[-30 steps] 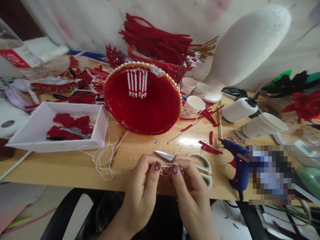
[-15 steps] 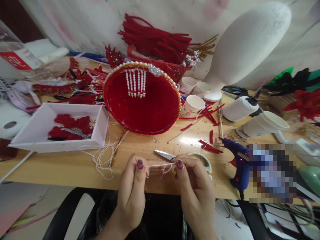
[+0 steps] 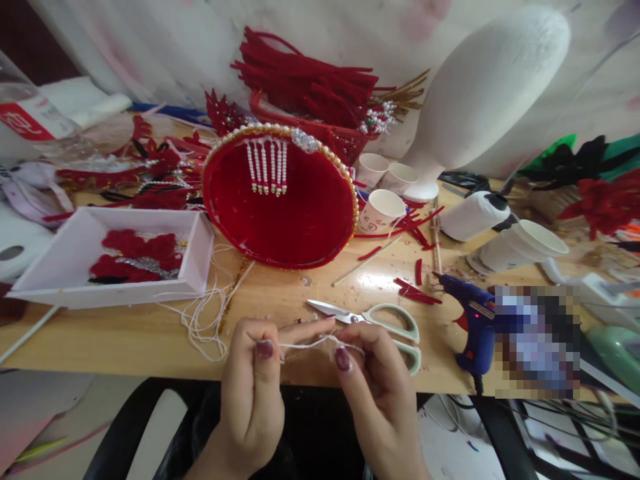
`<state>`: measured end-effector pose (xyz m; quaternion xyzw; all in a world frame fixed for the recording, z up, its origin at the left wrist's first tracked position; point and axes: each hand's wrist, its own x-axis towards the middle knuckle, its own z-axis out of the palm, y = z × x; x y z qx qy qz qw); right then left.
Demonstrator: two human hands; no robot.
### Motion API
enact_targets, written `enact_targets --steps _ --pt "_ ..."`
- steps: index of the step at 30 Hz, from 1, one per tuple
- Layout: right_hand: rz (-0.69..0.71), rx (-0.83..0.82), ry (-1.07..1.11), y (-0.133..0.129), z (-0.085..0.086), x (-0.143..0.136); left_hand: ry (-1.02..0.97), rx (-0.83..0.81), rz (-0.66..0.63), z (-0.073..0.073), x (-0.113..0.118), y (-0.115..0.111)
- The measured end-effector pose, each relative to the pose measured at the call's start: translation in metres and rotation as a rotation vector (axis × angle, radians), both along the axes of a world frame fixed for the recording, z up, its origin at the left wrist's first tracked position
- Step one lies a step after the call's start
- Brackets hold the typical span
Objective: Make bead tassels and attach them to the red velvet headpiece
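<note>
A short length of white string runs between my two hands above the table's front edge. My left hand pinches one end between thumb and forefinger, with another finger stretched out behind the string. At the other end, thumb and forefinger of my right hand close on the string, where a small loop shows. Just beyond my hands lie scissors with pale green handles, blades pointing left. Behind them stands a round red headpiece edged with pearls and gold trim, with several bead strands hanging inside it.
A white box with red pieces stands at the left, beside a tangle of white string. At the right are a blue glue gun, paper cups and a white foam head. Red stems fill a basket behind.
My hands have come slightly lower and left in view, and the string now sags a little. My right fingers have shifted on the looped end. More of the scissors shows.
</note>
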<state>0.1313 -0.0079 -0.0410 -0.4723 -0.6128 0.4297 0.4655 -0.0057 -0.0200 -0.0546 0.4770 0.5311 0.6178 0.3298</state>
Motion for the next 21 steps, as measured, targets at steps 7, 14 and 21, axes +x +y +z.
enact_targets --steps 7,14,21 --pt "0.086 -0.151 0.092 0.003 0.001 -0.005 0.062 0.064 0.049 0.02 0.017 -0.007" --pt "0.099 -0.119 -0.026 0.006 0.003 0.0 0.183 0.117 -0.104 0.013 0.005 -0.007" --pt "0.004 0.081 -0.252 0.009 0.007 0.004 0.284 0.21 -0.016 0.015 -0.006 -0.008"
